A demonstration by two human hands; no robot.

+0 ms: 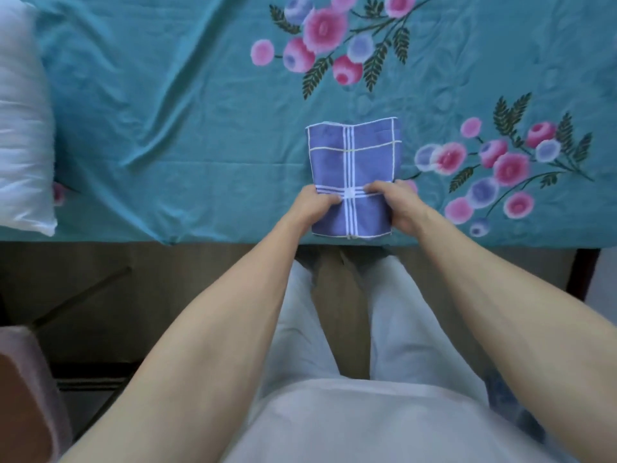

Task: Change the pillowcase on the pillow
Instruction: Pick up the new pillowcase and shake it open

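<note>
Head camera looks straight down on your two hands, both on the folded blue-violet checked cotton pillowcase [353,177] with its white and pale-yellow stripes. It lies flat on the teal bed sheet with pink and lilac printed flowers [187,121], just inside the near edge of the bed. Your left hand [316,204] has its fingers [330,199] curled onto the left side of the fold, and your right hand [394,203] pinches the right side, fingers bent down on the cloth near the white cross of stripes.

The bare white pillow [23,118] sits well apart, at the far left edge of the view (only part of it shows).

What could go wrong from here, as I judge it:

- You may have caught only the top layer. Lift like that and the bundle will spill open unevenly, leaving you hunting for the mouth.
- The case lies near the bed's edge, so a loose pull toward you could drag it off onto the floor.
- I cannot tell which side holds the opening. Shake it out by the closed end and you will have to turn it round.
- The pillow is a long reach away, so bring it close first.
</note>
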